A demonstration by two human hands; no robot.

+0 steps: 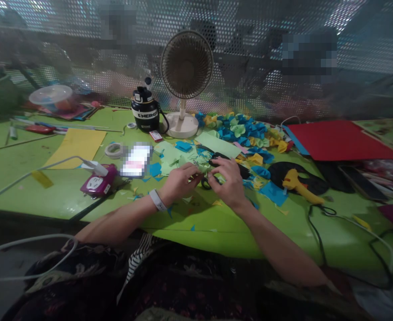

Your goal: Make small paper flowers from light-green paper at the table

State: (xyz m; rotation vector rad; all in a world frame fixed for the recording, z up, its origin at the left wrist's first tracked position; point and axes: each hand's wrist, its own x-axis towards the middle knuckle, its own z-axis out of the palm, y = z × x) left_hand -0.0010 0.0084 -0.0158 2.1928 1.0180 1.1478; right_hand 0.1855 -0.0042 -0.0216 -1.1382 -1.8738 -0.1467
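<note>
My left hand (179, 183), with a white wristband (157, 199), pinches a crumpled piece of light green paper (199, 167) at its fingertips. My right hand (226, 183) sits just to its right, with its fingers over black-handled scissors (219, 157). The blades are hidden behind my fingers and the paper. Scraps of green and blue paper (173, 154) lie on the green tabletop (196, 223) beneath and beyond my hands. A heap of folded blue, green and yellow paper pieces (239, 129) stands just past them.
Behind the paper heap stand a desk fan (186, 67) and a black bottle (145, 109). To the left lie a phone (136, 160), a tape roll (113, 150), a pink power socket (99, 180) and a yellow sheet (76, 147). A yellow glue gun (295, 185) and red card (340, 140) lie right.
</note>
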